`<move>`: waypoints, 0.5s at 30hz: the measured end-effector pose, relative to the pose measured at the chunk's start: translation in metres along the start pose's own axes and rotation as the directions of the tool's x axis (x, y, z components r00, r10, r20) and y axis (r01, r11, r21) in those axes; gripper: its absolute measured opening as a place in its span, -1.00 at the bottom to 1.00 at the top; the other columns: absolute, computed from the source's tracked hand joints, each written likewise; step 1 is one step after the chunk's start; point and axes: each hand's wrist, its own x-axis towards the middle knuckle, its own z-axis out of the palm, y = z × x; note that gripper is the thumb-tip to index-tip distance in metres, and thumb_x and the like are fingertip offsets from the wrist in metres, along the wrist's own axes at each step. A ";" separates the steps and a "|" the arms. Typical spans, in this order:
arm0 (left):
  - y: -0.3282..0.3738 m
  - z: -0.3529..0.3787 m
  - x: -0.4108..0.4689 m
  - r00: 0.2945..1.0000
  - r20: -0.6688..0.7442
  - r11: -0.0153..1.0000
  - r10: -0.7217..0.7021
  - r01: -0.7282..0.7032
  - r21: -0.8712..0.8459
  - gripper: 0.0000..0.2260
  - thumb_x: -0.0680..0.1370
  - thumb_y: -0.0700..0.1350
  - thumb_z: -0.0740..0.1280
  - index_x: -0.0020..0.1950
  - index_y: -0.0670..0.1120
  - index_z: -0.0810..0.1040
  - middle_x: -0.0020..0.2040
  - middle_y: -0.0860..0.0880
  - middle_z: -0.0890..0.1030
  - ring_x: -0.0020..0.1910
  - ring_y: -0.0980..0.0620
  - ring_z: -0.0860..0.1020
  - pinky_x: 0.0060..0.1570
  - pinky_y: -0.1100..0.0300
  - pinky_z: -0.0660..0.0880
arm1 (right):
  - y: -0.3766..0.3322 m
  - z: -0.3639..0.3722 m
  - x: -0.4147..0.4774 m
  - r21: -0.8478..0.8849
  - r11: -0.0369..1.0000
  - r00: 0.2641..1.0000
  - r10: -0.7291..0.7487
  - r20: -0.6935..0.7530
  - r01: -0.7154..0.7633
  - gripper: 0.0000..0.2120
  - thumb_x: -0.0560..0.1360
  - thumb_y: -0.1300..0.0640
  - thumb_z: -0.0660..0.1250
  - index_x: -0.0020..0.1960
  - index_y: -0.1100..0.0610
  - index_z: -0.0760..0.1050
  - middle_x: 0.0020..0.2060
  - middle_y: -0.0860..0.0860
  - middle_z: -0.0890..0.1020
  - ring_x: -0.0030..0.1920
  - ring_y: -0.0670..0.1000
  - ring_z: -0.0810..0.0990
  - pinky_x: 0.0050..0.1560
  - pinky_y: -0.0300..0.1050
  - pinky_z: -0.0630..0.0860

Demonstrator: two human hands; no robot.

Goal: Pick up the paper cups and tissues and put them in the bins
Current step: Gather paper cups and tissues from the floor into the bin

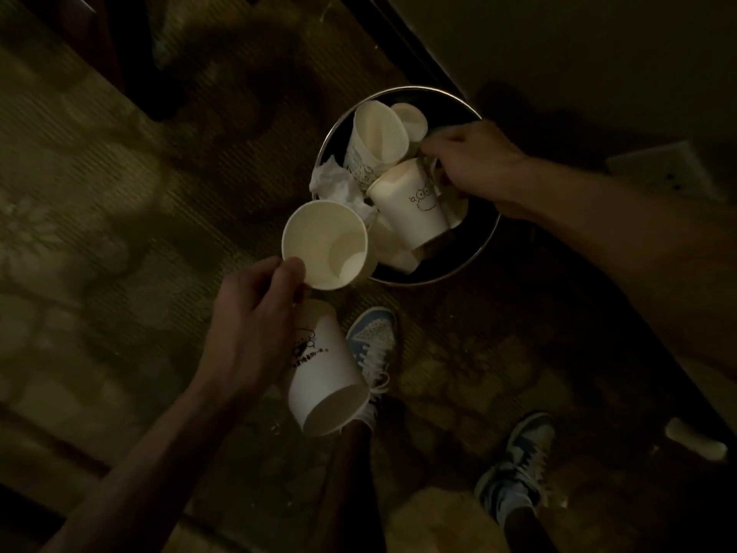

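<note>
On my feed the left hand [255,325] carried two paper cups at once. Its thumb and forefinger pinched the rim of a plain cup [325,243], mouth turned up toward the camera, just beside the near edge of the bin [399,89]. The other fingers were curled round a printed cup [327,385] tucked under the palm, its base pointing back at me.

The right hand [470,161] hung over the far side of the bin, fingers bent down against the base end of a cup with a drawn face [406,205] that lay tilted inside. The light was dim, and I could not tell whether those fingers had a real hold on it or only touched it.

Inside the round, metal-rimmed bin lay a taller cup [377,133] leaning on the back wall and a crumpled tissue [335,183] draped at the left rim. The bin stood on patterned carpet [99,193], with one blue-and-white shoe [373,341] just in front of it.
</note>
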 end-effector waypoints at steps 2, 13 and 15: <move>0.003 0.002 0.001 1.000 0.010 1.000 0.013 -0.013 -0.014 -0.64 0.65 -0.02 0.18 -0.14 -0.27 0.53 -0.26 -0.33 0.51 -0.31 -0.28 0.47 -0.33 -0.13 0.42 | -0.003 -0.004 -0.006 0.043 0.999 1.000 -0.009 0.006 0.008 -0.71 0.58 -0.01 0.26 0.07 0.19 0.61 -0.28 -0.06 0.56 -0.29 -0.18 0.53 -0.34 -0.29 0.47; 0.016 0.032 0.001 0.954 0.298 0.989 -0.040 0.081 -0.126 -0.71 0.62 -0.06 0.23 -0.21 -0.19 0.56 -0.27 -0.28 0.50 -0.27 -0.05 0.45 -0.28 0.19 0.40 | 0.040 0.009 -0.119 0.552 0.763 0.939 0.225 0.259 -0.336 -0.78 0.41 -0.11 0.36 0.05 -0.15 0.55 0.05 -0.11 0.66 -0.02 -0.19 0.63 -0.04 -0.19 0.57; 0.017 0.043 0.002 0.935 0.352 0.986 -0.041 0.094 -0.137 -0.67 0.61 -0.03 0.26 -0.16 -0.29 0.52 -0.25 -0.31 0.49 -0.24 -0.06 0.44 -0.25 0.18 0.39 | 0.050 0.010 -0.128 0.687 0.520 0.857 0.227 0.462 -0.508 -0.61 0.33 -0.15 0.29 0.10 -0.03 0.57 0.01 0.03 0.70 -0.07 0.02 0.68 -0.05 0.02 0.57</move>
